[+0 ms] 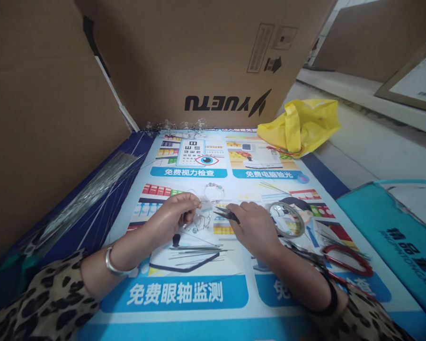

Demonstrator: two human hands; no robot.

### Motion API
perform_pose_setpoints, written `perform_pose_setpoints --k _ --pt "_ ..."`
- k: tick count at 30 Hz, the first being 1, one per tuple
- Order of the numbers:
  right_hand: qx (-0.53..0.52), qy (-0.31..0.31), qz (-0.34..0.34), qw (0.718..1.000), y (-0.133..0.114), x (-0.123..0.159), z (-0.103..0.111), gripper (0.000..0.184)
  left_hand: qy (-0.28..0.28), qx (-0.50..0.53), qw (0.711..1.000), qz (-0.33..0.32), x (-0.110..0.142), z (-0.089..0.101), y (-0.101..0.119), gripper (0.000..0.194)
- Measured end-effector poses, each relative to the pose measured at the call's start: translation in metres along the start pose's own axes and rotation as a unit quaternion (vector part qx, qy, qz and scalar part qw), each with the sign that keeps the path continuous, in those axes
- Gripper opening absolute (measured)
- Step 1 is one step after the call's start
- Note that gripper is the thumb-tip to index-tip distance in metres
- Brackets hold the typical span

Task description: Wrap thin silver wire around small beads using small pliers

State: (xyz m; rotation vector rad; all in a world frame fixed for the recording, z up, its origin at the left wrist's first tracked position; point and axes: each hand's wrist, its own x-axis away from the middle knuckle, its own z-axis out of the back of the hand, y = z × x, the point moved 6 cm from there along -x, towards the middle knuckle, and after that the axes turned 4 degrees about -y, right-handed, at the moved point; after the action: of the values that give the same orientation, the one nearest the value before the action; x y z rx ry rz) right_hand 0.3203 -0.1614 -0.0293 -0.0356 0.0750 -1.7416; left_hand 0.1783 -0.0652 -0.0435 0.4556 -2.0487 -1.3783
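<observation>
My left hand [175, 215] is closed in a pinch on a thin bent wire piece [200, 220] with small beads, held just above the printed poster [199, 293]. My right hand [255, 227] is closed round small dark pliers [227, 214], whose tips point left toward the wire. A finished beaded wire ring [214, 189] lies just beyond the hands. Several short cut wires [195, 251] lie on the poster below the hands.
A bundle of long silver wires [88, 194] lies at the left. A yellow plastic bag [300, 125] sits at the back right. A roll of clear tape [287, 219] and red-handled scissors [348, 258] lie right of my hand. Cardboard boxes [206, 61] wall the back and left. A teal bag [397, 237] lies at right.
</observation>
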Motion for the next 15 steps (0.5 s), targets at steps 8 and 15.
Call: perform_pose_setpoints --k 8,15 --pt "0.011 0.001 0.012 1.000 -0.0001 -0.0018 -0.0004 0.026 -0.032 -0.034 0.999 0.010 -0.0005 -0.0028 -0.0037 0.012" --pt "0.004 0.003 0.009 1.000 0.0002 0.0009 -0.0050 0.029 -0.024 -0.045 0.999 -0.006 -0.0015 -0.0034 -0.0037 0.018"
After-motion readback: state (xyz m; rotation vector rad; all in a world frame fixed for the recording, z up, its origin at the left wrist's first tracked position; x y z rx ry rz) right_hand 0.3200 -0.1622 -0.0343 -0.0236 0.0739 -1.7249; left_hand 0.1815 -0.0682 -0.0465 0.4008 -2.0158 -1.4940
